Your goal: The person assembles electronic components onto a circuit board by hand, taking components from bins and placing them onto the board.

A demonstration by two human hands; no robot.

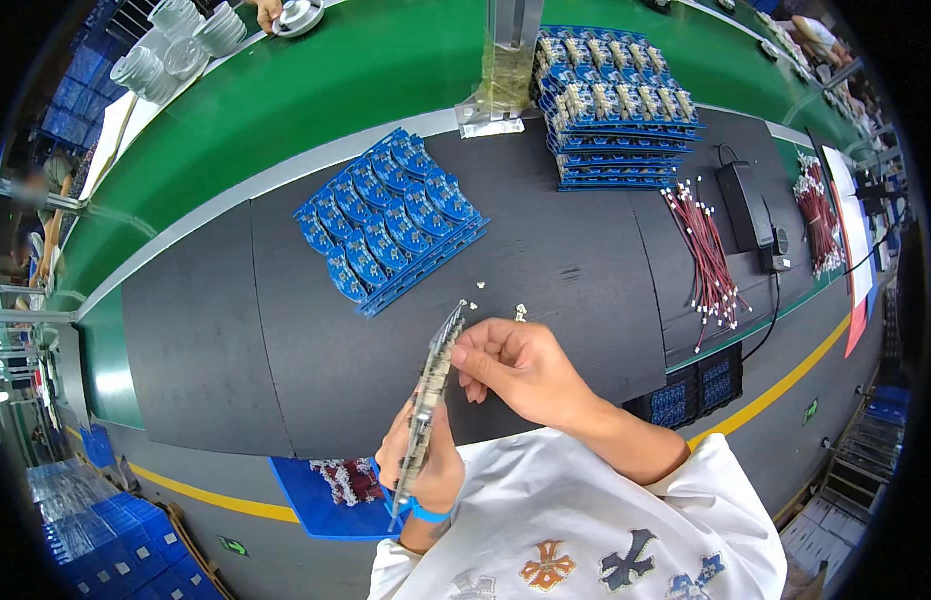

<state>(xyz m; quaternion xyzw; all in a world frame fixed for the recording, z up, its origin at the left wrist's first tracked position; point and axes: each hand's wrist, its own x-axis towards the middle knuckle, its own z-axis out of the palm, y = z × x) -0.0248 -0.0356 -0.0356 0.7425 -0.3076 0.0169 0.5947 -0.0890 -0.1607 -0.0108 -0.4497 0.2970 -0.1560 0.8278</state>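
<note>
My left hand (438, 462), with a blue band at the wrist, holds a circuit board panel (426, 410) up on its edge near the table's front. Rows of pale connectors line the panel's face. Close against that face, near the upper end, is my right hand (521, 368), its thumb and forefinger pinched together; whatever lies between them is too small to make out. Just beyond the hands, a few tiny white connectors (521, 312) lie on the black mat (336, 370). A small stack of blue circuit board panels (391, 220) rests farther back and left.
At the back right stands a tall stack of populated blue boards (621, 110), beside a metal post (511, 60). Red wire bundles (704, 260) and a black power adapter (746, 205) lie to the right. Below the table's front edge is a blue bin (326, 515) with wires.
</note>
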